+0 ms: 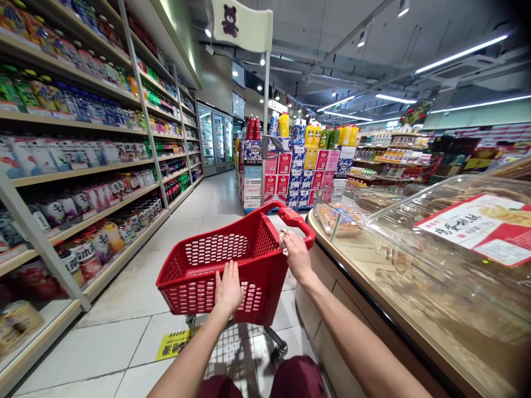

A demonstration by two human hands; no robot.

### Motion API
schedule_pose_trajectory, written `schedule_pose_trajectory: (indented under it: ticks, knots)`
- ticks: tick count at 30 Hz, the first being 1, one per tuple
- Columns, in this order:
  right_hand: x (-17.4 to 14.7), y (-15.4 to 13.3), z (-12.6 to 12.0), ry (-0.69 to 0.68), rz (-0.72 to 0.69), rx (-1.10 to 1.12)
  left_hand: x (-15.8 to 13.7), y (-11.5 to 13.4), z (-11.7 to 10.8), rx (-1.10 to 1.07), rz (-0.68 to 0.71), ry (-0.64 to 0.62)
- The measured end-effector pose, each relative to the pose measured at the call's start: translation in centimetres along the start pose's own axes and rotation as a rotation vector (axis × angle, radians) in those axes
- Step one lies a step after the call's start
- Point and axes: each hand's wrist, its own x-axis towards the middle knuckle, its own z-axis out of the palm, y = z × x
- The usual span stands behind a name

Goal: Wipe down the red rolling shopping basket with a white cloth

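Before me stands a small red plastic shopping cart (pixel 265 271) with perforated sides, a red handle and a tall pole bearing a cream flag with a bear (pixel 244 27). The basket's visible inside holds nothing. My left hand (pixel 229 290) lies on the cart's near side, its fingers stretched over the top rim. Near the handle, my right hand (pixel 297 255) is closed on a crumpled white cloth or tissue (pixel 284 241) and presses it against the rim. Part of the cloth is hidden under the fingers.
Drink shelves (pixel 99 221) line the left side. A counter (pixel 357 265) with clear plastic covers curves close along the right. Stacked drink cartons (pixel 298 177) stand behind the cart. A yellow wet-floor sticker (pixel 174 342) marks the tiles. My knees are just below.
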Motion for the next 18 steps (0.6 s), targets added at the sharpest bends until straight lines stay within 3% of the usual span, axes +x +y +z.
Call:
schedule_pose_trajectory:
  ticks: [4, 6, 8, 12, 14, 18]
  knots:
    - [-2.0, -4.3, 2.9, -0.105, -0.226, 0.093, 0.1, 0.1, -0.1, 0.004, 0.047, -0.005]
    - [-2.7, -5.1, 3.6, -0.15, -0.297, 0.119, 0.0, -0.2, -0.1, -0.002, 0.028, -0.013]
    - [-2.5, -3.9, 2.9, -0.153, -0.265, 0.113, -0.1, -0.6, -0.1, -0.008, -0.024, -0.014]
    - [-0.8, -0.6, 1.0, -0.068, -0.047, 0.018, -0.3, -0.8, 0.0, -0.036, -0.078, -0.025]
    - [-0.9, -1.6, 1.8, -0.086, -0.041, 0.003, -0.4, -0.7, 0.1, -0.039, -0.073, -0.02]
    - [-2.5, -7.1, 5.8, -0.188, -0.234, 0.044, -0.8, -0.9, 0.5, 0.01, 0.008, -0.001]
